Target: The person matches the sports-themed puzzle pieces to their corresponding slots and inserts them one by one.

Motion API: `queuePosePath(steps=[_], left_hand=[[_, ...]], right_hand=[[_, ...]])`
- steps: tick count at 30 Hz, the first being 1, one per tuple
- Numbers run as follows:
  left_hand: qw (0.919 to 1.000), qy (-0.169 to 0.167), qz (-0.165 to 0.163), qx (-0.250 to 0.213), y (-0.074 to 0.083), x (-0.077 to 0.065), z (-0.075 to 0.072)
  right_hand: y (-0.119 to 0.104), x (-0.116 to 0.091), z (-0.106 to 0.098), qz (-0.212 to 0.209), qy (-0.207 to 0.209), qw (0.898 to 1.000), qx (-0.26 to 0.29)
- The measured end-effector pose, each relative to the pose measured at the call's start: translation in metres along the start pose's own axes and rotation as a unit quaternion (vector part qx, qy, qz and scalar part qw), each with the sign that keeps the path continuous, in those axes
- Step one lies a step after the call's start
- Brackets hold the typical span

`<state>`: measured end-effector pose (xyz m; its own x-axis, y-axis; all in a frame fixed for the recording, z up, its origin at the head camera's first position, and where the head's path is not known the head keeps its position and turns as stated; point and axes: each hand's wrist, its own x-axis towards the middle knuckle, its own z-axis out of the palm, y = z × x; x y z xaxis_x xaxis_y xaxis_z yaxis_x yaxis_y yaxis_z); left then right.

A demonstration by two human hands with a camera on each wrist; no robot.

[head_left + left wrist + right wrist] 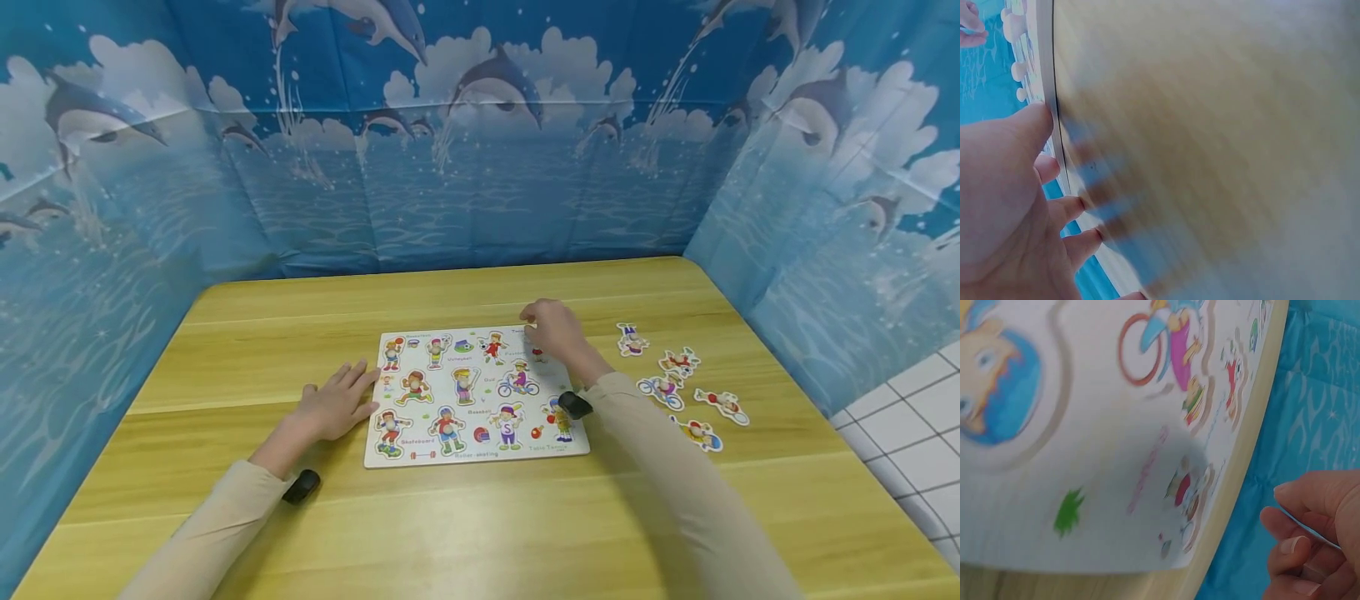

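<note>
A white puzzle board point(551, 387) printed with children at sports lies on the table. Beside its left edge rests my left hand point(337, 404), its spread fingers on the tabletop. In the left wrist view, the left thumb touches the board's edge point(1050, 69), and round knobs point(1016, 28) stick up from pieces. Over the board's top right corner is my right hand point(555, 329), raised, with loosely bent fingers. The right wrist view shows the right hand point(1319, 531) with nothing visible between thumb and forefinger. A printed tennis figure point(1182, 487) shows in a recess near that corner.
Several loose puzzle pieces point(675, 362) lie on the table right of the board, one with a bicycle point(662, 389). The wooden table point(450, 533) meets a dolphin-printed blue curtain point(465, 217) at the back and sides. White floor tiles point(922, 400) show at the far right.
</note>
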<state>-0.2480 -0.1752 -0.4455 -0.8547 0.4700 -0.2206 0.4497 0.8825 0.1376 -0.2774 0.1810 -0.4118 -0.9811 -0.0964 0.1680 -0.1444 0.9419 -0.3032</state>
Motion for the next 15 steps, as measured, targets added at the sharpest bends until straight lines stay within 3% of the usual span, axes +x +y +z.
queuePosePath(steps=[15], left_hand=[[1.0000,0.003,-0.004,0.000,0.001,0.000,0.001]], right_hand=[[0.039,-0.012,-0.010,0.035,-0.017,0.999,-0.003]])
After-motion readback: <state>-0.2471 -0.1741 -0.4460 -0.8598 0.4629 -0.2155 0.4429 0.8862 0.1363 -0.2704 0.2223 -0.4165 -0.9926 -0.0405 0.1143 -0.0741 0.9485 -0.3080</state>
